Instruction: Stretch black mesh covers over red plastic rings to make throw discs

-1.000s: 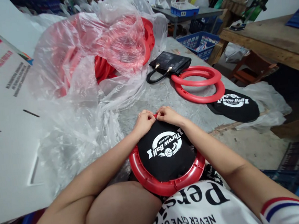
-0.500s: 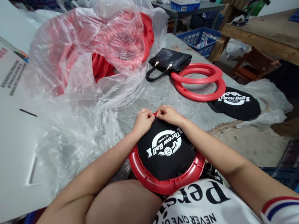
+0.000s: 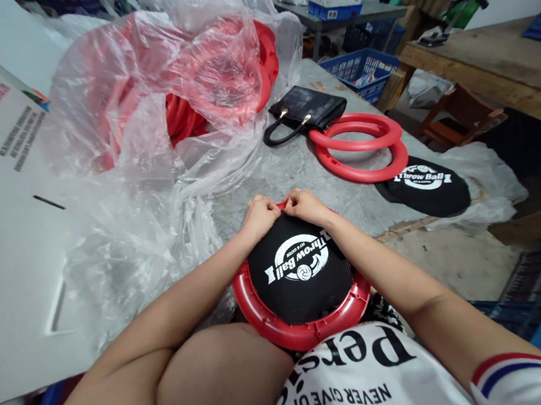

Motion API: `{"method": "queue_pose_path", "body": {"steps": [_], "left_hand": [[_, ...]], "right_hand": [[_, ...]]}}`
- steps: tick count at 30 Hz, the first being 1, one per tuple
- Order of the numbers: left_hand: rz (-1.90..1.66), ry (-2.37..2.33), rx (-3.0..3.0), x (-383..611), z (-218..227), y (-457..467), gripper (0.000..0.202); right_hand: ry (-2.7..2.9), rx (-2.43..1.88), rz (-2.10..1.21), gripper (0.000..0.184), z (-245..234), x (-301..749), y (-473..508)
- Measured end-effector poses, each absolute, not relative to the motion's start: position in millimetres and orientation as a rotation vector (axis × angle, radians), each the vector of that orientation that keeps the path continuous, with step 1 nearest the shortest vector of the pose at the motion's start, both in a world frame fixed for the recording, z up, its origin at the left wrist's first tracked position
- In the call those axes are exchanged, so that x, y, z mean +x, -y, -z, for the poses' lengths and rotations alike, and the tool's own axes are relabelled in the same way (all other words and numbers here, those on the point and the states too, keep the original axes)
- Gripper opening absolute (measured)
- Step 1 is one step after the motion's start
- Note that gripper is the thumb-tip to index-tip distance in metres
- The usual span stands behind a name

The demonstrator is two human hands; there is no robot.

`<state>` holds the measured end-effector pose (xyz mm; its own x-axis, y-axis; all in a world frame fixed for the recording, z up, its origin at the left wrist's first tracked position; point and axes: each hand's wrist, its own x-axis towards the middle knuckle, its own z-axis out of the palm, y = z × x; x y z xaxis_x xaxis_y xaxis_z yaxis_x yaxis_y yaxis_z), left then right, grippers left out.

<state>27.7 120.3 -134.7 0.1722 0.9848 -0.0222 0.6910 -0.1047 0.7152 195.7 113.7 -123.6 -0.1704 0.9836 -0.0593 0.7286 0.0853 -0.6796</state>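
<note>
A red plastic ring (image 3: 304, 334) rests on my lap, its far side reaching the table edge. Over its opening lies a round black fabric disc (image 3: 278, 302) printed "Throw Ball" in white. At the far rim, my left hand (image 3: 263, 214) pinches the disc's edge against the ring. Close beside it, my right hand (image 3: 304, 206) grips the same edge with bent fingers. Both thumbs and fingertips are pressed together there, so the exact hold is partly hidden. Along the near side, the disc's edge lies inside the ring, whose ribbed inner channel shows.
Two red rings (image 3: 360, 148) lie overlapped by a black handbag (image 3: 307, 107). More black discs (image 3: 431, 187) rest at the table's right edge. Red rings fill a clear plastic bag (image 3: 171, 79) at the back left. A white carton (image 3: 17, 266) stands left; a blue crate (image 3: 363, 73) sits beyond.
Both hands stay at the far rim with almost no movement. The camera view has shifted very slightly.
</note>
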Motion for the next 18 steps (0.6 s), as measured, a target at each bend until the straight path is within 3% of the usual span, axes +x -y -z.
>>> {"method": "queue_pose_path", "body": {"steps": [9, 13, 18], "left_hand": [[-0.554, -1.544, 1.644, 29, 127, -121, 0.008], [-0.584, -1.557, 1.736, 29, 127, -122, 0.008], [-0.616, -1.442, 1.724, 13, 123, -125, 0.015]], "right_hand": [[1.915, -1.744, -0.847, 0.016, 120, 193, -112], [1.927, -1.726, -0.8, 0.008, 123, 194, -112], [1.904, -1.654, -0.734, 0.018, 132, 199, -117]]}}
